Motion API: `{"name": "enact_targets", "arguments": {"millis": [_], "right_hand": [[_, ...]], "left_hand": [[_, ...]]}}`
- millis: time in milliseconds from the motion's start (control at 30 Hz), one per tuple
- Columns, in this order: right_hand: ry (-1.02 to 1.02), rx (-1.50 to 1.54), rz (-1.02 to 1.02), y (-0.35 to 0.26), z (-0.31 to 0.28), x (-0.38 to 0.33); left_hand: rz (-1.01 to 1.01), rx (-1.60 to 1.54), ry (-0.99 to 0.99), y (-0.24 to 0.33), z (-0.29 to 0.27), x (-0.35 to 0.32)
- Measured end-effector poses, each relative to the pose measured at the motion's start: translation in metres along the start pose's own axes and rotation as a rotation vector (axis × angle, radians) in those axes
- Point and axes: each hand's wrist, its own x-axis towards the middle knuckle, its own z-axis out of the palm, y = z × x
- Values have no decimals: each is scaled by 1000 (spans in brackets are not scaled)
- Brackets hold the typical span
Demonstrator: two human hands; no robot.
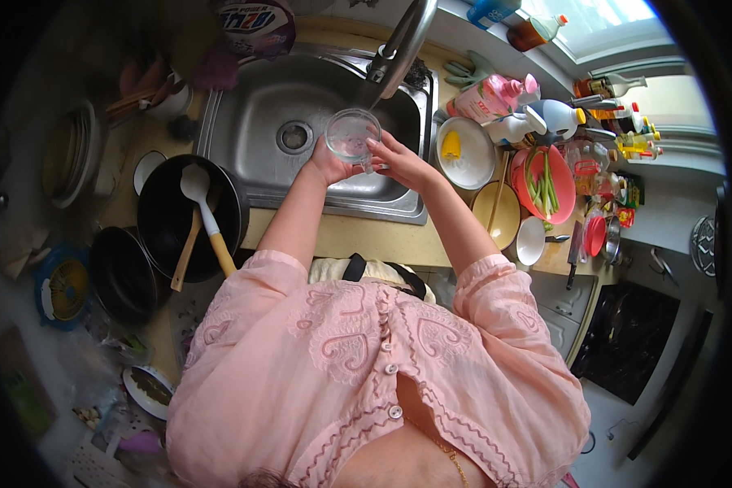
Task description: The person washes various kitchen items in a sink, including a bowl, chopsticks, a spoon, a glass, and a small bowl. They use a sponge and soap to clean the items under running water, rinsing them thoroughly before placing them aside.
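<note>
A clear glass mug [352, 132] with a handle is held over the right part of the metal sink [252, 167], its round mouth facing up toward me. My left hand [329, 165] closes around its lower left side, and part of that grip is hidden behind the glass. On the other side, my right hand [405, 165] has its fingers against the rim and near the handle. The faucet [392, 69] comes down just beyond the mug. Whether water is running from it is hard to make out.
Left of the sink, a black pot [159, 220] carries a white-headed spoon and a wooden utensil. Right of it stand a white bowl [480, 167] with a yellow item, a cream bowl [490, 234], a red basin [563, 210] of green stalks, and several bottles. A knife [575, 256] lies near the counter's edge.
</note>
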Motion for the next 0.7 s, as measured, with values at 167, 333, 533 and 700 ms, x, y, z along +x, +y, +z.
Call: {"name": "enact_targets", "arguments": {"millis": [167,333,533,700], "right_hand": [[22,58,-172,12,-10,8],[194,285,-200,17,-8,8],[385,34,-283,24,-7,15],[495,11,-276,30,8,22]], "left_hand": [[-106,316,200,11,10,1],[-64,696,477,25,30,-1],[98,1139,416,16,45,-2],[73,1661,612,26,31,31]]}}
